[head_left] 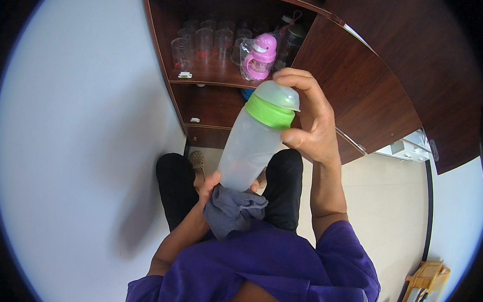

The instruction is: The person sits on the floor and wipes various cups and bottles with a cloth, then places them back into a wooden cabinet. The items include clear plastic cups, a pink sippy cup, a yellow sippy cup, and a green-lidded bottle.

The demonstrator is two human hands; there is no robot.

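A frosted plastic bottle [247, 150] with a green collar and a translucent domed lid [275, 94] is tilted in front of me, its top towards the upper right. My left hand [211, 188] grips its base, together with a crumpled grey cloth [233, 211] that hangs below. Up at the lid end is my right hand [316, 116]. Its index finger rests at the lid's edge and its thumb lies by the green collar. Part of the left hand is hidden behind the bottle and cloth.
Ahead stands a dark wooden cabinet [176, 103] with open doors [359, 87]. Several drinking glasses [204, 42] and a pink plastic-wrapped children's bottle [262, 56] occupy its upper shelf. A white wall [73, 137] rises close on the left. A small wooden stool-like piece [427, 278] is at lower right.
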